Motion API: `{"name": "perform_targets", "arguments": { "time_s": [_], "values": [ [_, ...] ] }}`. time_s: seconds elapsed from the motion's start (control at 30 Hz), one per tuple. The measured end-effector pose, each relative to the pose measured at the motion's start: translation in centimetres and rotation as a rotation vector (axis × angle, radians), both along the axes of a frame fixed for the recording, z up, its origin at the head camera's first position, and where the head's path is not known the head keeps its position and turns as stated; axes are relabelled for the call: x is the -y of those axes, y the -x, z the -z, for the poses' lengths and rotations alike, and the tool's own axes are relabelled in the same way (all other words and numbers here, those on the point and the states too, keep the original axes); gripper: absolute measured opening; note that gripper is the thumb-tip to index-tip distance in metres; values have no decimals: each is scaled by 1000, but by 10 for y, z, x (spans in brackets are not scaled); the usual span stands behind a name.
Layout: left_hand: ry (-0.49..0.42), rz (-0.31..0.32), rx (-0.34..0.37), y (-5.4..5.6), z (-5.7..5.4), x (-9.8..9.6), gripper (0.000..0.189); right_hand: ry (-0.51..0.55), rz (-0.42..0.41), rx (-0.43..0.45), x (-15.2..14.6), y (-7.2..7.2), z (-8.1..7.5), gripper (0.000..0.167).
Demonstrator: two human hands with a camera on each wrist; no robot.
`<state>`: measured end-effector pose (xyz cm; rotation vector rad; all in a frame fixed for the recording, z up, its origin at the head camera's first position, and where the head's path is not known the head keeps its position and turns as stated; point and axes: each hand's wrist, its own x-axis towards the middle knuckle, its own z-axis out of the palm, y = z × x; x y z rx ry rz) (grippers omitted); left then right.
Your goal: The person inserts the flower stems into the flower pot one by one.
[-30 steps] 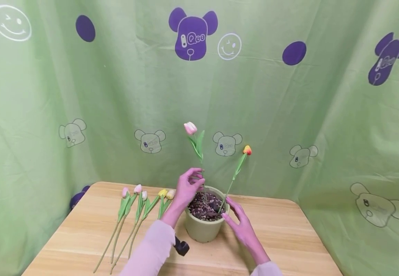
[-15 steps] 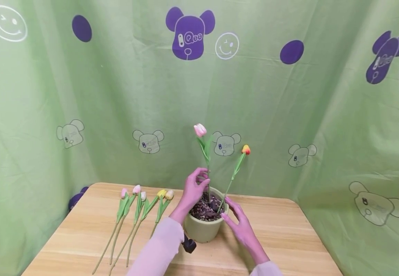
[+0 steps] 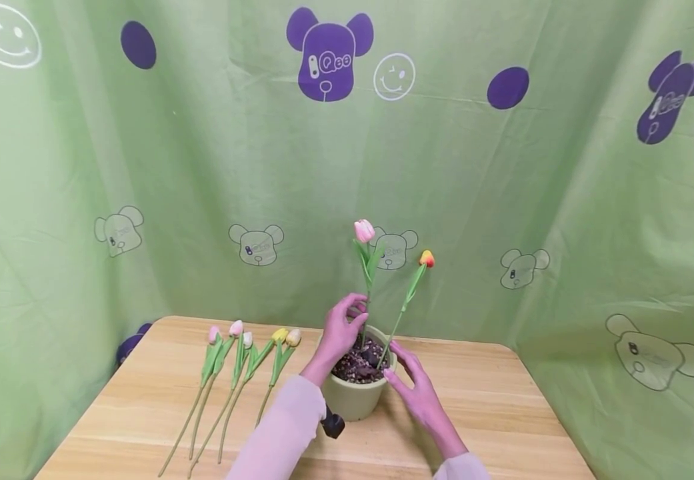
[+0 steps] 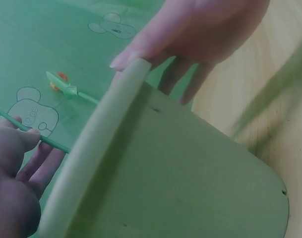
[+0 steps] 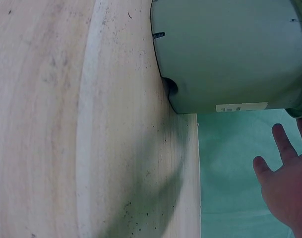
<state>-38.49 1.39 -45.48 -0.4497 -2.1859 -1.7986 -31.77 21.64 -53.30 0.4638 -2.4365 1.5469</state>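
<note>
Pink, the flower [image 3: 364, 231] mid-frame has its stem pinched by the left hand [image 3: 341, 330], likely to stand straight, while the right hand [image 3: 421, 392], fingers wide, touches the pot [image 3: 355, 400], maybe steadying it.

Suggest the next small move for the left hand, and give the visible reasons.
Probably press the held pink tulip gently downward: the left hand pinches its stem, whose lower end appears to meet the soil, while the right hand touches the rim of the pot.
</note>
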Motion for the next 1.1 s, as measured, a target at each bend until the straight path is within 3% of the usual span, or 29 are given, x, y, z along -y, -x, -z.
{"name": "perform_targets", "arguments": {
  "time_s": [0.33, 0.57, 0.9, 1.1],
  "values": [
    [47, 13, -13, 2, 4, 1, 37, 3, -8, -7, 0, 0, -1, 60],
    [158, 23, -30, -2, 6, 1, 37, -1, -11, -19, 1, 1, 0, 61],
    [317, -18, -69, 0, 11, 0, 36, 2, -15, -19, 2, 2, 1, 61],
    [343, -42, -61, 0, 13, -4, 35, -12, -13, -19, 0, 1, -1, 61]
  ]
}}
